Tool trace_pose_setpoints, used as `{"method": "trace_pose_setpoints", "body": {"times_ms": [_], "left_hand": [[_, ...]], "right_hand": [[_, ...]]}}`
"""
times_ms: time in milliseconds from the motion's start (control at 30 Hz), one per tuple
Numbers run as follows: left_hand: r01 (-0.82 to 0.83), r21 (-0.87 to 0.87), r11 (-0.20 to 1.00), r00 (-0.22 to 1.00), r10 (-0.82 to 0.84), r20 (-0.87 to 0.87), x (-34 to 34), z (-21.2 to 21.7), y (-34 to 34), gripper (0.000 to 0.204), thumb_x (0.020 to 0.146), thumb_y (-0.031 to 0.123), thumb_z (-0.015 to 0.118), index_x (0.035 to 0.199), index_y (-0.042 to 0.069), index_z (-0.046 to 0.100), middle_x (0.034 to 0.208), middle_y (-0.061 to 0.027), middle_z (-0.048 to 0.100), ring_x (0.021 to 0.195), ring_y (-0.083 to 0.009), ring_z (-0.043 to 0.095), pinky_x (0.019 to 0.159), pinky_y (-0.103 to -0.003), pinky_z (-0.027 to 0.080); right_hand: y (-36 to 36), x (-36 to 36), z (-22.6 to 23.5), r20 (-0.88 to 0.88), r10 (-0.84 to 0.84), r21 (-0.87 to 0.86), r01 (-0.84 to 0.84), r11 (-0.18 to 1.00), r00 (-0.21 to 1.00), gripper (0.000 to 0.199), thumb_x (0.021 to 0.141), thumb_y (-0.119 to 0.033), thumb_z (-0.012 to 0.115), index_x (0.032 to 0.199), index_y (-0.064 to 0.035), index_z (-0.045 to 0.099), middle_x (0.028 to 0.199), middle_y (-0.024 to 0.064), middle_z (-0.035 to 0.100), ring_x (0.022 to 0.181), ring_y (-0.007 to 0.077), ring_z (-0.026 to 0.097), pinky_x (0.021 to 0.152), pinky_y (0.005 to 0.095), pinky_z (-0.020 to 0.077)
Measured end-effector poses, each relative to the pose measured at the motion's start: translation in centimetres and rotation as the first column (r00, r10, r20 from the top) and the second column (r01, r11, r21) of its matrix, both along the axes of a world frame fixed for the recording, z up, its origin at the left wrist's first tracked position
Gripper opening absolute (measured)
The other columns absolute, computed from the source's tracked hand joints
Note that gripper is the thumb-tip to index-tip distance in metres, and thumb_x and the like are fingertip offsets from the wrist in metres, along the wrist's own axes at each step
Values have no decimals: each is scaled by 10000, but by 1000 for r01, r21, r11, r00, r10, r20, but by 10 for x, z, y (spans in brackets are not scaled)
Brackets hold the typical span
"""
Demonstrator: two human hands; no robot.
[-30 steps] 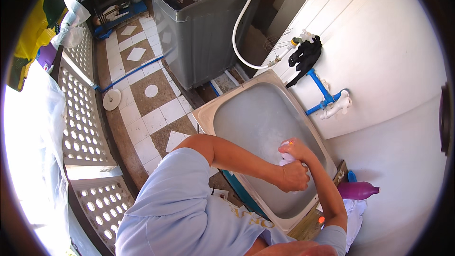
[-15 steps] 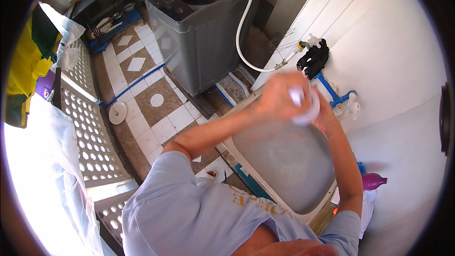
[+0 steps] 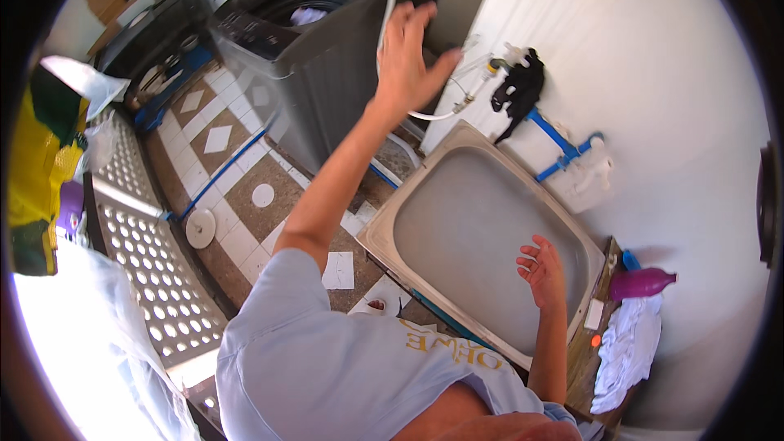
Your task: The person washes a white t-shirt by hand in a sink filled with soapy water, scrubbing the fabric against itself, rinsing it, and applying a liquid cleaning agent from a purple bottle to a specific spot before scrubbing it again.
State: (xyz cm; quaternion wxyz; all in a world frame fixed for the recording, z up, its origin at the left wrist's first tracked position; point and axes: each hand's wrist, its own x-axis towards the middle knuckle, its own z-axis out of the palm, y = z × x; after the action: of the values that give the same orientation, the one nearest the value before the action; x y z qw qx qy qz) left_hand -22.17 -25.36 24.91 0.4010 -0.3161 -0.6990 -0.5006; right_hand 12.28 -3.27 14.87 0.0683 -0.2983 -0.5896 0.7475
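My left hand is raised at the end of an outstretched arm, in front of the right side of the grey top-load washing machine. Its fingers are spread and it holds nothing. Inside the drum lies a small whitish cloth, seen through the raised lid's opening. Over the right part of the sink hangs my right hand, open, with loosely bent fingers and nothing in it. Cloudy grey water fills the sink's basin.
Blue pipes and a black cloth hang at the wall behind the sink. A white hose runs to the washer. On the right ledge are a purple bottle and a crumpled white cloth. A perforated panel stands left.
My hands, together over the sink around something whitish, have parted. The left reached out toward the washer, the right drew back toward me. A whitish cloth now shows in the drum.
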Motion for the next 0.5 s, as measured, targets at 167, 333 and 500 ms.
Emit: {"method": "trace_pose_setpoints", "body": {"times_ms": [167,333,500], "left_hand": [[555,-224,801,797,-435,418,143,-90,37,457,767,158,716,1186,72,554,1310,-186,421,1178,-354,459,968,-416,390],[732,-365,575,664,-482,572,263,-137,64,357,763,163,707,1086,50,605,1227,-202,487,1131,-367,467,926,-455,389],[645,-511,568,751,-348,561,310,-170,64,303,821,173,652,1091,44,602,1220,-209,478,1110,-374,470,907,-458,389]], "right_hand": [[1,37,24,-82,223,508,-152,848,971,240,922,-146,525,1130,-32,564,1026,72,591,924,118,566,788,273,483],[43,84,-24,-149,257,435,-170,884,955,203,875,-137,558,1051,-48,603,936,68,638,857,157,607,789,319,492],[81,152,-41,-143,-7,748,112,654,990,191,817,-90,607,1004,-68,643,905,74,640,792,157,616,711,307,502]]}}
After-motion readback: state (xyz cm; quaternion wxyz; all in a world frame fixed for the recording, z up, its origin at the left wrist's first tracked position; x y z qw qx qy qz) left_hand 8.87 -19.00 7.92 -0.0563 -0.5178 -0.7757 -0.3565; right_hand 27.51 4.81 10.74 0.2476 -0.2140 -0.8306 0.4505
